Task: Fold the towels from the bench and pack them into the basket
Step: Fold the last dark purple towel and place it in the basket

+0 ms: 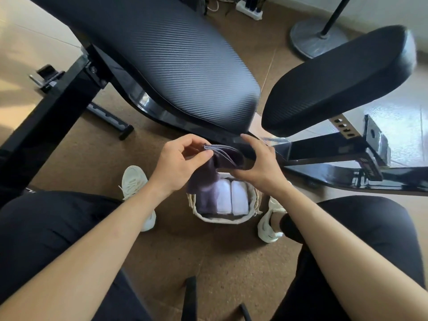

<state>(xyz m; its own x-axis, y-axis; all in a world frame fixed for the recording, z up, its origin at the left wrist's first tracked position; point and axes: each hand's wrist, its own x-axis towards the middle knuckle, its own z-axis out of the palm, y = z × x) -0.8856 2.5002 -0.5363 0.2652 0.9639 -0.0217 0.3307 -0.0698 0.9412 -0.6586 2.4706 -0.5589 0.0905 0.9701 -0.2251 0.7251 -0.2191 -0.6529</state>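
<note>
Bare forearms, no sleeves. Black trousers (46, 228) on both legs. White lace-up sneakers (135, 181), black sock at right ankle.

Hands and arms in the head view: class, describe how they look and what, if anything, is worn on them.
Both forearms are bare right down from the frame's lower edge; no sleeve shows. The left hand and right hand wear no gloves, and no rings, watch or bracelet are visible on fingers or wrists. Nails look short and unpainted. No markings or cables appear.
</note>
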